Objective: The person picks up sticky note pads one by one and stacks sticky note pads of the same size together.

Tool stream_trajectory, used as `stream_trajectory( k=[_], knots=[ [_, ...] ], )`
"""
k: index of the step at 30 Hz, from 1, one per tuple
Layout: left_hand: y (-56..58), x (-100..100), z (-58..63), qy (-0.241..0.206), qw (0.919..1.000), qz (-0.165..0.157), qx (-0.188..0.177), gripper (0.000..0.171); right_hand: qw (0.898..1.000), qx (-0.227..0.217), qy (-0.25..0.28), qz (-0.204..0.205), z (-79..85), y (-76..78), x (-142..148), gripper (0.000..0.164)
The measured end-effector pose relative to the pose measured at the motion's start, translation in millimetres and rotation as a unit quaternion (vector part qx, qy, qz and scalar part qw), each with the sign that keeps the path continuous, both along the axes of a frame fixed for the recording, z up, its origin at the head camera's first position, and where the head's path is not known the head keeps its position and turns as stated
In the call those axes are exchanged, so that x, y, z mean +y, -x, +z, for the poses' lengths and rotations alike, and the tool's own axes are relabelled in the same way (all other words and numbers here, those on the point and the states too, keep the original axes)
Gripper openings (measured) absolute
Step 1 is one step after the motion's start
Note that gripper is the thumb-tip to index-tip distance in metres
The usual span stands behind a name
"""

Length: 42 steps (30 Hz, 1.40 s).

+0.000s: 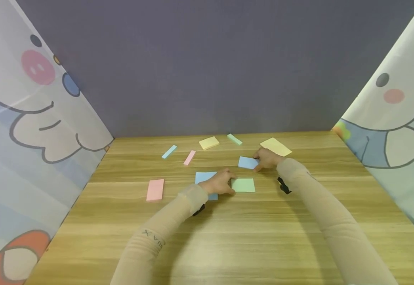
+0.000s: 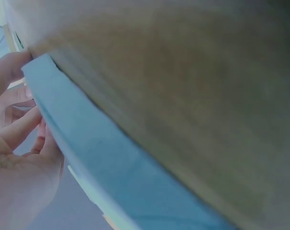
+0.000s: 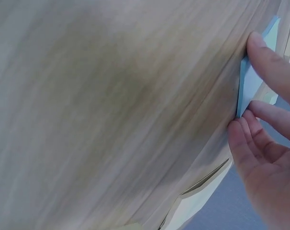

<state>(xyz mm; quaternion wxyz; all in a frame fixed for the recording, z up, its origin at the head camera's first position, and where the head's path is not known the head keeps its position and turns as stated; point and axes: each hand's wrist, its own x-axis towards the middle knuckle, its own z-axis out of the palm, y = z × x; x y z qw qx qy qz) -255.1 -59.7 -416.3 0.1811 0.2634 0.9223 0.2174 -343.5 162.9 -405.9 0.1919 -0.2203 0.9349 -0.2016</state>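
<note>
Seemingly for steadiness | left hand point(image 1: 218, 183): fingers pinch the green notepad point(image 1: 243, 185) by opposite edges | right hand point(image 1: 268, 159): fingers likewise grip the smaller blue notepad point(image 1: 247, 162), just beyond the green notepad

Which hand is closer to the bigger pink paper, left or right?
Left. The left hand is to the right of the bigger pink paper, at the green paper. The right hand is farther right and farther back, holding a blue paper.
</note>
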Motion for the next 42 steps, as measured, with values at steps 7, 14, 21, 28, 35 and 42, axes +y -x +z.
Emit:
stream_trajectory(
  k=[7, 14, 21, 28, 35, 42],
  knots=[
    [0.4, -0.8, -2.5, 0.005, 0.9999, -0.004, 0.009, 0.059, 1.000, 0.012, -0.027, 0.009, 2.0, -1.0, -0.1, 0.038],
    [-0.1, 0.2, -2.4, 0.009, 0.9998, -0.007, 0.014, 0.058, 0.999, 0.017, -0.043, 0.018, 4.8, -1.0, 1.0, 0.044],
    [-0.3, 0.3, -2.3, 0.006, 0.9999, -0.003, 0.009, 0.058, 0.997, 0.050, -0.041, 0.031, 2.8, -0.1, 4.0, 0.044],
    [0.5, -1.1, -1.3, -0.001, 1.0000, 0.001, -0.001, 0.058, 0.997, 0.056, -0.041, 0.024, 2.9, 0.5, 3.8, 0.048],
    [1.9, -1.2, -3.2, 0.003, 1.0000, -0.003, 0.004, 0.058, 0.998, 0.056, -0.036, 0.023, 3.7, -0.7, 3.1, 0.052],
    [2.4, -1.4, -2.5, 0.000, 1.0000, -0.003, 0.002, 0.058, 0.998, 0.050, -0.031, 0.011, 3.8, -1.6, 2.6, 0.054]
  ],
)
